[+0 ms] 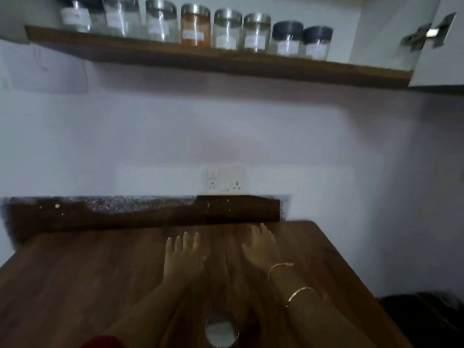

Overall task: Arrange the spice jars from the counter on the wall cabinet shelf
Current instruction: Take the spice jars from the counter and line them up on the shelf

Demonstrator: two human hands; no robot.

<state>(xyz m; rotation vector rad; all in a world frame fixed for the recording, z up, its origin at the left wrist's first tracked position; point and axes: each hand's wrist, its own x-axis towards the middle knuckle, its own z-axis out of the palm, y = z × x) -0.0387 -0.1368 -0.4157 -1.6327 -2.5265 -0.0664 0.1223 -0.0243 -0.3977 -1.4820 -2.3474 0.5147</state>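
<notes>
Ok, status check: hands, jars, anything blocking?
Left hand, right hand empty, flat over counter. Eight spice jars lined on shelf. Nothing blocking.

dim, bluish indoor light; whole frame soft with motion blur. spice jars (195, 26) smeared, labels unreadable, thin glare streaks on the glass. bright glint on cabinet hinge (430, 33). wooden counter (75, 285) dark; wide-angle bend tilts the shelf (226, 64).

A dim, blurred kitchen corner. A pale wall (226, 126) fills the middle, with a white socket plate (225, 179) low down. Below it runs a dark speckled stone upstand (140, 209), then a brown wood-grain worktop (75, 277). Top right, a white cabinet door (437, 46) stands open, showing its metal hinge (426, 33).
</notes>
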